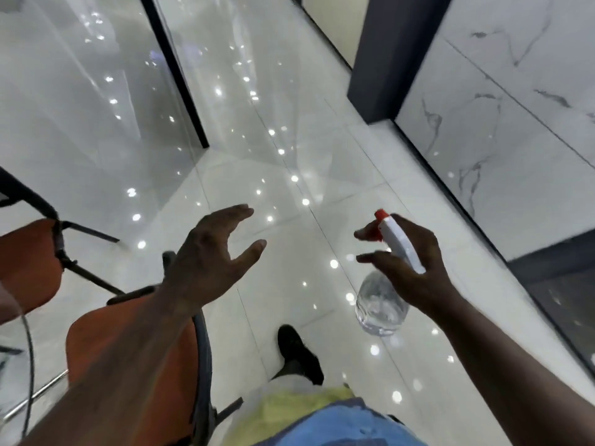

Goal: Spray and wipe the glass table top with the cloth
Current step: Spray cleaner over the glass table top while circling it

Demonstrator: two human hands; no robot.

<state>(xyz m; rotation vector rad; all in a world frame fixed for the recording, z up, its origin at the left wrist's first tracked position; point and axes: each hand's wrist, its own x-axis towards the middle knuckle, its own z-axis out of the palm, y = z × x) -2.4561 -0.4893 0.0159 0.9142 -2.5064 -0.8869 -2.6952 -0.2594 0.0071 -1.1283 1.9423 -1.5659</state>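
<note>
Right hand (415, 268) grips the clear, white-headed plastic spray bottle (380, 304); left hand (212, 252) is spread open, empty. Take the yellow cloth (289, 410) at the waist first; the glass table top is not identifiable.

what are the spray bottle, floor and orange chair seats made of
Clear spray bottle: see-through body, likely plastic, with a matte white and red plastic trigger head. Pale tiled floor: glazed ceramic or porcelain by its look, mirror-glossy, with grout lines and sharp light reflections. Orange chair seats: smooth, moulded plastic perhaps; motion blur leaves it open.
</note>
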